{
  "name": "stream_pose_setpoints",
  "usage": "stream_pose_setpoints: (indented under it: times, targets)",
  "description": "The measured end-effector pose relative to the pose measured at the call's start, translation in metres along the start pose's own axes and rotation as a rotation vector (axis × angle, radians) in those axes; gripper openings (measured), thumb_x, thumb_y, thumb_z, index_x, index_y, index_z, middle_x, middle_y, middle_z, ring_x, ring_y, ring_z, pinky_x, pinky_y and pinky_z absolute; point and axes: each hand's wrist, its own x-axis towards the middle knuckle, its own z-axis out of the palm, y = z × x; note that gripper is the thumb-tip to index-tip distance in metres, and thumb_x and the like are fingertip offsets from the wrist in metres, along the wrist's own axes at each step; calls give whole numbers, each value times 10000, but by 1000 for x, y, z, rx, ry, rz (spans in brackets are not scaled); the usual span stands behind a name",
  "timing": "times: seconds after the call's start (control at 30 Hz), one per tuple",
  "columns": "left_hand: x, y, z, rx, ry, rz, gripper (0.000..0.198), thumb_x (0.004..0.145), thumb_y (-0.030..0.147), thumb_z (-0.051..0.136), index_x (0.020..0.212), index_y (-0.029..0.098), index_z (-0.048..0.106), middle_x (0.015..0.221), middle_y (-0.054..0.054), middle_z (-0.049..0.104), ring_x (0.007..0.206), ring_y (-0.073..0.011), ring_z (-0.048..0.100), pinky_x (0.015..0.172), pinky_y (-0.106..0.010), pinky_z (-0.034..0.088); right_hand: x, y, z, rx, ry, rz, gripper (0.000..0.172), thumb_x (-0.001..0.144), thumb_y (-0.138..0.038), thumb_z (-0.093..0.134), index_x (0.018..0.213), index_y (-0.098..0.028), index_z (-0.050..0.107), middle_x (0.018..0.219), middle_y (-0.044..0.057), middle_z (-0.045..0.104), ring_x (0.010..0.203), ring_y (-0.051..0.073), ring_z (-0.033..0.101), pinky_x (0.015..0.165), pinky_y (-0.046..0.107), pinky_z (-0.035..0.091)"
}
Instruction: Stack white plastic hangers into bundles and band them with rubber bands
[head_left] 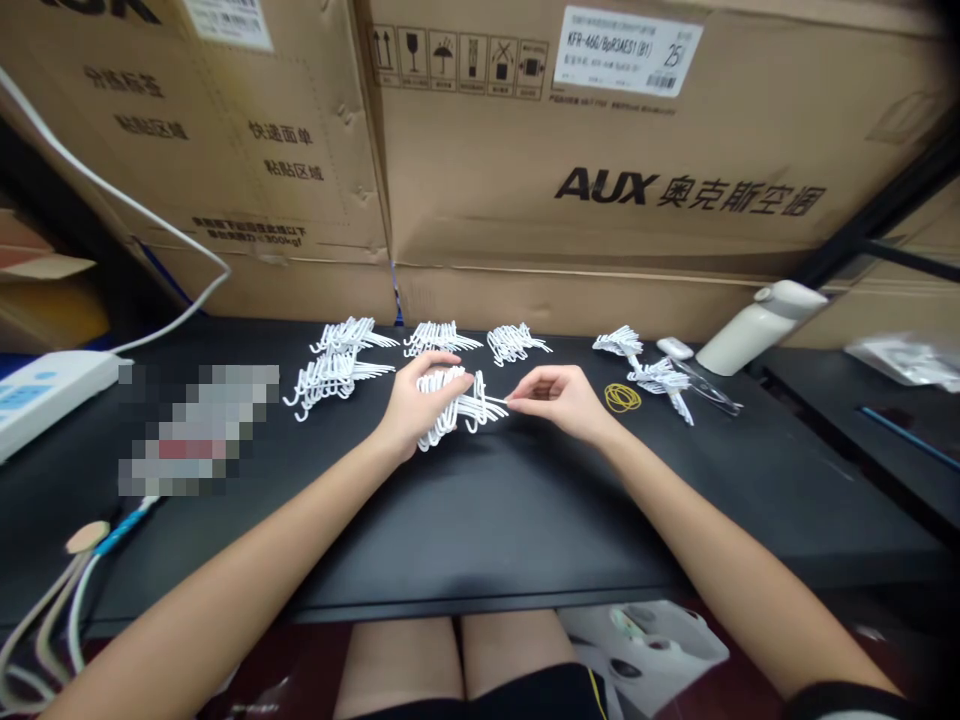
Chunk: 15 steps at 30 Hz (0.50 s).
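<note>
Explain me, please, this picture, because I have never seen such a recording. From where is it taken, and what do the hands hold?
There is no machine here: these are a person's own two bare hands. The single picture comes from a camera worn on the head, looking forward and down.

The left hand grips a bundle of white hooked pieces. The right hand pinches a thin white end; which piece it belongs to is hard to tell.

On the black table, more white hooked pieces lie in groups behind and to both sides of the hands. To the right are yellow bands and a pale bottle. Cardboard boxes stand behind.
</note>
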Motion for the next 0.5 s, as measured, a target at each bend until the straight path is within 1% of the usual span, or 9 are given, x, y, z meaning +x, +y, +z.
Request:
stream_pose_setpoints:
  times: [0.1,0.2,0.27,0.37,0.43,0.5]
  targets:
    - [0,-1,2,91,2,39,309,656,347,736,889,168,643,893,-41,648,858,-192,606,820,-327,478,-2,-1,3,25,8,-6,208,587,-260,817,686,-148,672,729,56,728,691,180,686,717,324,556]
    - [-1,-2,2,142,31,93,251,685,343,710,856,173,639,947,-43,640,964,-208,575,914,-341,427,-2,1,5,58,3,9,204,585,-256,817,686,-151,674,739,57,733,699,184,690,727,329,558]
    - [-1,-2,2,166,23,106,236,702,350,696,854,179,640,960,-39,637,991,-210,563,939,-345,408,-2,3,6,65,12,20,201,585,-256,816,690,-151,682,742,58,734,705,188,692,739,334,558]
    - [-2,-5,3,172,17,101,240,703,358,698,861,185,646,960,-33,640,1002,-210,560,959,-349,394,-1,4,6,67,61,27,208,574,-268,822,691,-152,694,740,60,735,722,201,697,766,351,557]
    - [-2,-8,4,136,27,62,250,698,373,704,853,185,651,959,-40,646,999,-217,569,961,-361,397,0,4,7,76,94,21,214,568,-278,825,686,-155,696,740,61,736,725,208,698,772,361,559]
    - [-3,-10,6,92,25,9,283,711,411,690,870,181,648,941,-52,656,965,-226,597,923,-380,429,-1,4,9,86,114,15,220,561,-286,829,678,-157,693,736,64,736,716,211,697,759,363,561]
